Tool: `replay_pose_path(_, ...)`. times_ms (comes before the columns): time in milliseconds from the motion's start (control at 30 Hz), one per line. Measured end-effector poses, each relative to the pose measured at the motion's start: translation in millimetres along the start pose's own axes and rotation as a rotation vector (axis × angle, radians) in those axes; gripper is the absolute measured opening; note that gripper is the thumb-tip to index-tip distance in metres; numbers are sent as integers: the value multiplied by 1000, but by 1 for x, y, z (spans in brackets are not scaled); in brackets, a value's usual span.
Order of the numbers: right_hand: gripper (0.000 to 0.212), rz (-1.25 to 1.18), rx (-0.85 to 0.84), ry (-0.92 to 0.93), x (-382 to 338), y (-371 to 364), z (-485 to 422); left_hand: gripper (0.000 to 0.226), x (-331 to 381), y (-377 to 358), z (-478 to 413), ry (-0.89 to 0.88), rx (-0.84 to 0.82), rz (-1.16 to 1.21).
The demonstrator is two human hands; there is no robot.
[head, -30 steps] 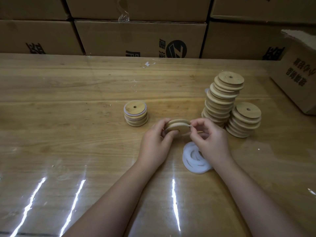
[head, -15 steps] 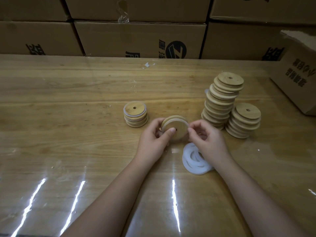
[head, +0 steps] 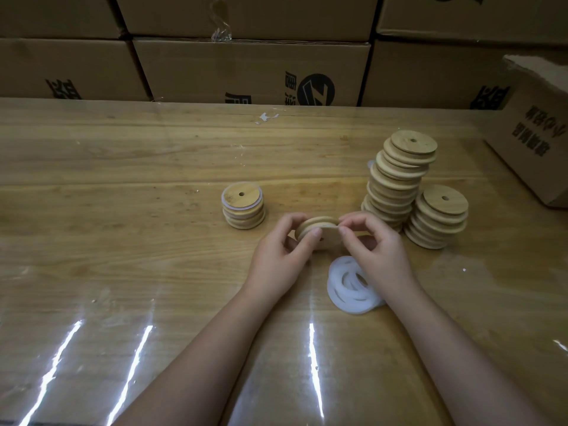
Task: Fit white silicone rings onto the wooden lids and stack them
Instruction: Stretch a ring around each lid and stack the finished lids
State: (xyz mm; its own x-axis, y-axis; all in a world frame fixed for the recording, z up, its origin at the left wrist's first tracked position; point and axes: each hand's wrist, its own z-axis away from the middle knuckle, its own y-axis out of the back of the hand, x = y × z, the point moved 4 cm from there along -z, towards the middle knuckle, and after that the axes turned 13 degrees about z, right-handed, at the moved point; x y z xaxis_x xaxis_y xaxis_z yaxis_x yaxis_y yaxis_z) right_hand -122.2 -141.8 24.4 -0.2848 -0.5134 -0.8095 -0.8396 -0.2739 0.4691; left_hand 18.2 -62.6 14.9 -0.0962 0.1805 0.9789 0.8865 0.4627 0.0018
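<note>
fingers (head: 311,236) of left hand (head: 276,256) and right hand (head: 379,250) clamped on 1 wooden lid (head: 321,227) over middle of tabletop (head: 123,210) | 1 pile of white rings (head: 350,290) just nearer | 3 stacks: ringed stack (head: 242,207) left, tall stack (head: 396,186), short stack (head: 439,219) right | left half open; boxes (head: 252,72) line far edge

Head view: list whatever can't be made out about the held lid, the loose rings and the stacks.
- Held lid: whether a ring sits in its groove. Fingers of the left hand and right hand cover the rim.
- White rings: count unclear. They overlap, and the right forearm covers one edge.
- Tall stack: a white item behind it, mostly hidden.
</note>
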Motion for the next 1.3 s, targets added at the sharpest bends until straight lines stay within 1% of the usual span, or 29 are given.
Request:
replay_pose_path(133, 15, 1, -45, -6, 1, -3, 0, 17, 2, 1, 0, 0, 22, -41)
replay_pose_path(267, 11, -13, -29, 19, 1, -2, -1, 21, -1, 2, -1, 19, 30, -16)
replay_pose_path(367, 12, -26, -30, 15, 2, -2, -1, 11, -3, 1, -2, 31, 26, -9)
replay_pose_path(467, 21, -42, -59, -42, 7, -4, -2, 5, -5, 2, -3, 32, 36, -1)
replay_pose_path(567, 24, -11, -76, -120, 13, -6, -3, 6, -8, 4, -3, 30, 56, 21)
replay_pose_path(733, 18, -16, -64, -137, 12, -6, -2, 10, -9, 4, -4, 42, 73, 75)
replay_pose_path(833, 11, 4, -75, -136, 11, -5, -2, 11, -9, 5, -5, 36, 68, 62)
replay_pose_path(967, 14, 13, -91, -152, 12, -6, -2, 7, -8, 5, -5, 40, 72, 101)
replay_pose_path(1000, 15, 2, -88, -169, 13, -6, -3, 8, -8, 4, -5, 53, 63, 137)
replay_pose_path(1067, 19, -16, -65, -193, 15, -4, -3, 22, -9, 3, -4, 77, 38, 187)
replay_pose_path(1100, 20, -17, -52, -196, 15, -3, -4, 30, -9, 3, -3, 75, 23, 168)
replay_pose_path(1167, 22, -10, -45, -191, 15, -3, -4, 42, -8, 2, -4, 53, -15, 51)
replay_pose_path(1233, 24, -13, -50, -177, 13, -3, -5, 51, -7, -1, -2, 8, -59, -160)
replay_pose_path(1300, 23, -38, -59, -180, 11, -3, -5, 65, -5, -4, 0, -62, -82, -366)
